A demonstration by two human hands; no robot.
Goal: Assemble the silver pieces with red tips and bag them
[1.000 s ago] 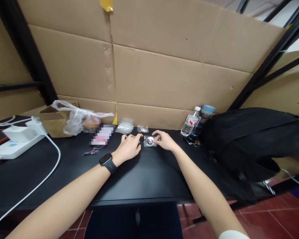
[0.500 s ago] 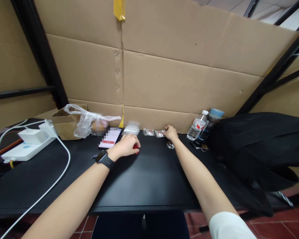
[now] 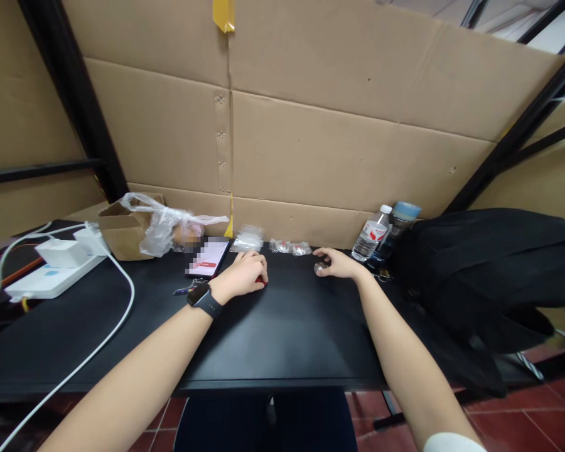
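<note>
My left hand [image 3: 245, 275], a dark watch on its wrist, rests on the black table with its fingers curled down around a small red thing [image 3: 262, 282]. Most of that red thing is hidden under the fingers. My right hand [image 3: 341, 262] is open, thumb and fingers apart, beside a small shiny round metal thing [image 3: 318, 268]. The thumb is close to it, and I cannot tell whether they touch. Farther back lie two clear packets [image 3: 290, 248] with silvery and red contents. A stack of clear plastic bags [image 3: 247, 239] is just behind my left hand.
A phone [image 3: 209, 257] lies left of my left hand, near a knotted plastic bag [image 3: 164, 226] and cardboard box [image 3: 122, 232]. At far left are a power strip [image 3: 51, 279] and white cable. Bottles [image 3: 371, 233] and a black backpack [image 3: 480, 276] stand right.
My right hand has let go of the right packet and come back and rightward to the shiny metal thing. The left hand has shifted slightly, still curled over the red thing.
</note>
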